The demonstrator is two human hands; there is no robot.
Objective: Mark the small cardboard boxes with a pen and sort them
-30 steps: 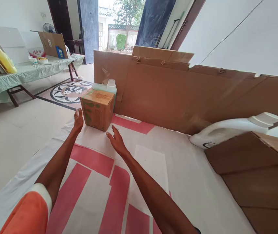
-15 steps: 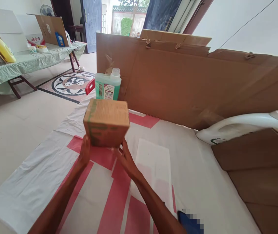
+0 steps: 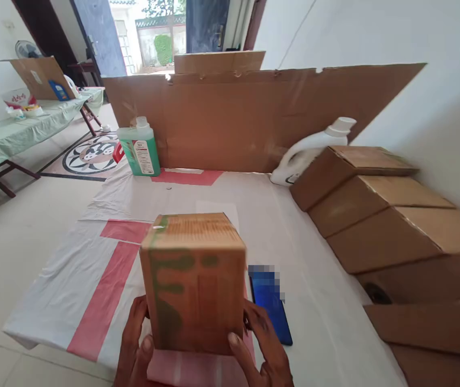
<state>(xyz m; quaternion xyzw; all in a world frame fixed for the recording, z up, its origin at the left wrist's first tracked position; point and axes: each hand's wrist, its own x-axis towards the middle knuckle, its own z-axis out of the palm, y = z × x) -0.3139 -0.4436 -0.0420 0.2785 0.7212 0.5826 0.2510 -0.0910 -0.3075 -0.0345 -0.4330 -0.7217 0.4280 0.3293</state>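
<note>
A small brown cardboard box (image 3: 197, 290) with green printed marks is held upright between my two hands, close to me above the table. My left hand (image 3: 135, 338) grips its left side, the thumb near the lower front corner. On the opposite side, my right hand (image 3: 264, 344) holds the lower right, its thumb against the front face. The far fingers of both hands are partly hidden by the box. Just right of the box, a blue-screened phone (image 3: 272, 312) lies on the white and red table cover (image 3: 104, 301).
A green liquid jug (image 3: 143, 153) stands at the far left of the table, before a large cardboard panel (image 3: 221, 118). On the right, a white jug (image 3: 310, 153) leans behind a row of cardboard boxes (image 3: 383, 215). Another covered table (image 3: 32, 129) stands across the room.
Both hands have brought the box back from the far left part of the table toward me. The view has shifted, bringing the row of boxes and the phone more fully into sight.
</note>
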